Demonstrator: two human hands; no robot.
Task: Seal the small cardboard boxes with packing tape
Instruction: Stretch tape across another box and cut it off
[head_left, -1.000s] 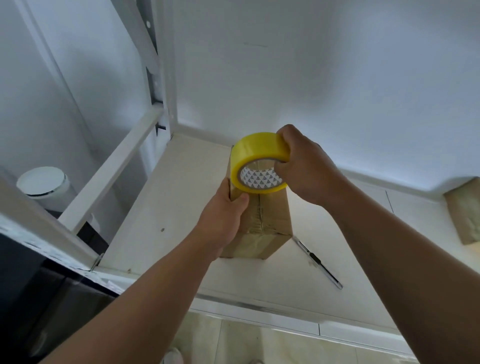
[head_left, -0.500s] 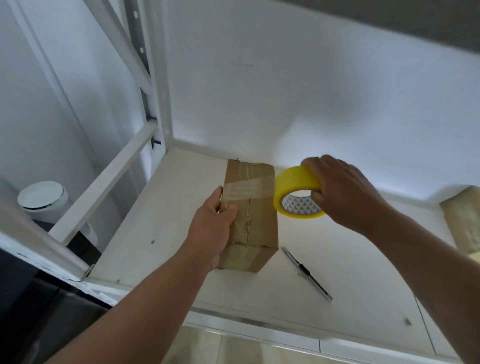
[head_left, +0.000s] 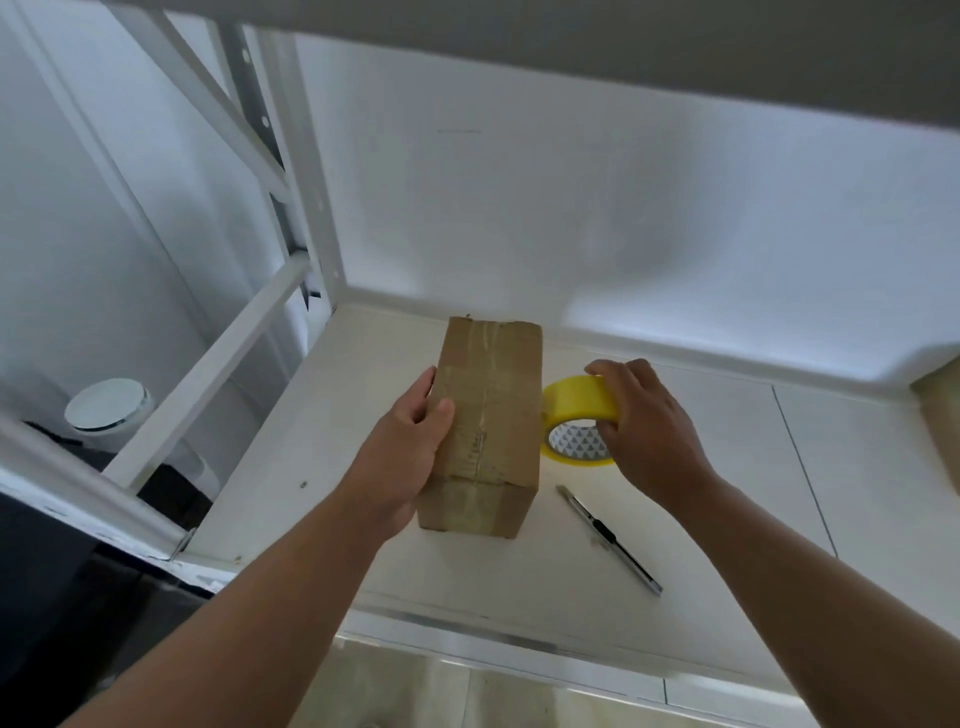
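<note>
Since there's only the head view to go on: the cardboard box (head_left: 488, 426) sits mid-frame on the shelf (head_left: 332, 415), with its long axis running from the bottom toward the top of the frame. The left hand (head_left: 410, 447) grips its left side with the thumb on top, fingers mostly hidden down the side. The right hand (head_left: 644, 431) is curled round the yellow tape roll (head_left: 576, 410), right beside the box's right face, so I'd say that hand leads next. Can't tell if any tape runs from roll to box. A utility knife (head_left: 608, 538) lies lower right, and a second box (head_left: 940, 426) is cut off at the right edge.
</note>
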